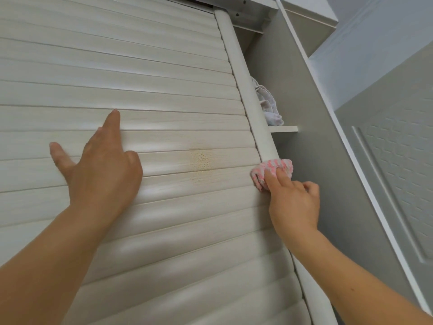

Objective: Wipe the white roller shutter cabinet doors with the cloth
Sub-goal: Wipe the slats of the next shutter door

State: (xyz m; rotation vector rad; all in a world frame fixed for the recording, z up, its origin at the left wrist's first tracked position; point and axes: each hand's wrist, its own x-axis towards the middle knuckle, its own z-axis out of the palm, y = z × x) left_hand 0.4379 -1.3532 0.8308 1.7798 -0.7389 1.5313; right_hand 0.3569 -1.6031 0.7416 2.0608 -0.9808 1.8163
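Soft even light | sheen on slats (140, 95) | wide-angle bowing

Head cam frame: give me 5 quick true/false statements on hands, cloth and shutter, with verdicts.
1. The right hand presses the pink and white cloth against the door's rounded edge post. True.
2. The left hand holds a second cloth. False: it is bare and open, resting flat on the shutter slats.
3. A yellowish speckled stain sits on the slats between the two hands. True.
4. The cloth is covering that stain. False: the cloth is off to the stain's right, at the post.
5. The shelf behind the post holds nothing. False: a crumpled pale fabric lies on it.
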